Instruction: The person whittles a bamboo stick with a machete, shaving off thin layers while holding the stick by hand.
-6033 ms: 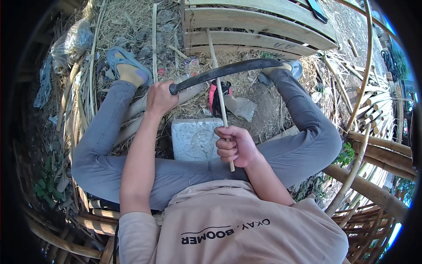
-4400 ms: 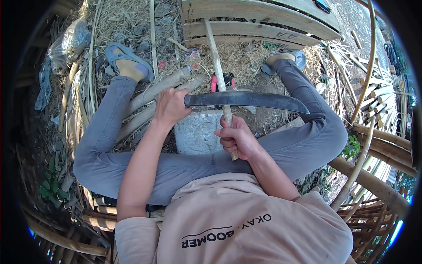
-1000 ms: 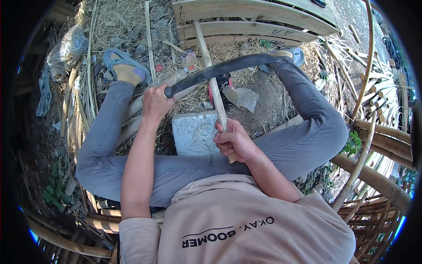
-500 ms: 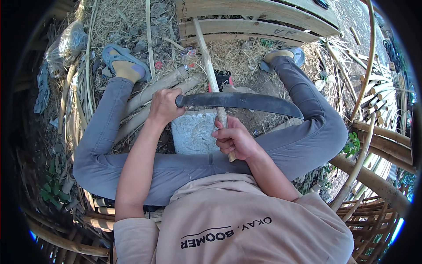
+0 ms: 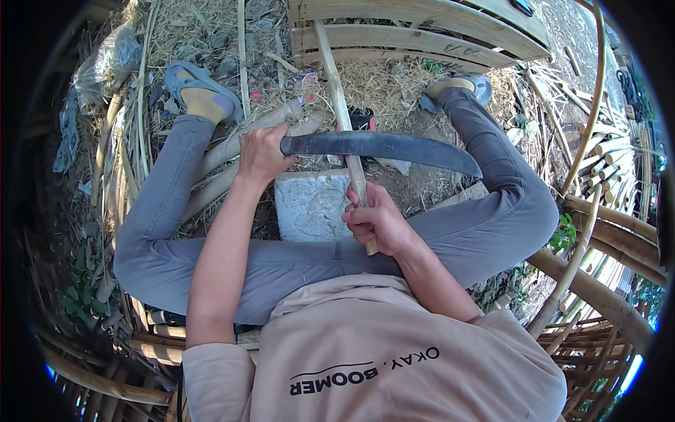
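Observation:
My left hand (image 5: 263, 156) is wrapped round the handle of a machete (image 5: 394, 145), whose dark curved blade points to the right. The blade lies across a long pale wooden stick (image 5: 339, 98). My right hand (image 5: 380, 221) grips that stick close to its near end, with the fingers curled round it. From there the stick runs away from me to a slatted wooden crate (image 5: 394, 39). Between my legs, below the blade, sits a rough whitish stone block (image 5: 313, 204).
Thick bamboo poles (image 5: 218, 158) lie on the straw-strewn ground by my left leg. A clear plastic bag (image 5: 112, 60) is at the far left. Cut bamboo lengths (image 5: 608, 158) are piled at the right, beyond a bamboo frame (image 5: 598, 292).
My left hand and the machete have shifted slightly away from me along the stick. My right hand keeps its hold near the stick's end. The whole view has moved a little.

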`<control>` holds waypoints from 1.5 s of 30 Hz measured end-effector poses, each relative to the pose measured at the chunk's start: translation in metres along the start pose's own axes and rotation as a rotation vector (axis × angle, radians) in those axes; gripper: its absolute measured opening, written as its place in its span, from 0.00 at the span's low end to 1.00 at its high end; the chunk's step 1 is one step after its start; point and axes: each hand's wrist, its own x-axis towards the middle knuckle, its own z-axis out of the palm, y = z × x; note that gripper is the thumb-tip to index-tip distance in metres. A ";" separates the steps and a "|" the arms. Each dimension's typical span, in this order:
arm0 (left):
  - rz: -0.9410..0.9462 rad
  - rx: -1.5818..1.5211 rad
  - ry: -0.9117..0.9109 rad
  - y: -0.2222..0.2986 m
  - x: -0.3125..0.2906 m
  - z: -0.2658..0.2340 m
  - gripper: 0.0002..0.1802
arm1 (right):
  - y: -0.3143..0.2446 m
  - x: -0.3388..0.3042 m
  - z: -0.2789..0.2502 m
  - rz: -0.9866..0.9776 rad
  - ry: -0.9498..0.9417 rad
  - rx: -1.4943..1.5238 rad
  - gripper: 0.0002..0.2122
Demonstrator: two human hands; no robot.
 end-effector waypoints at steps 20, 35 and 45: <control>0.037 -0.138 -0.096 0.009 0.000 0.008 0.11 | -0.002 0.003 0.001 0.001 0.043 -0.091 0.15; -0.152 0.001 0.101 -0.039 -0.002 0.006 0.07 | 0.003 -0.001 0.003 0.045 -0.092 0.106 0.14; -0.021 -0.105 -0.041 -0.016 -0.005 0.004 0.08 | -0.003 0.003 -0.002 0.072 -0.091 0.132 0.12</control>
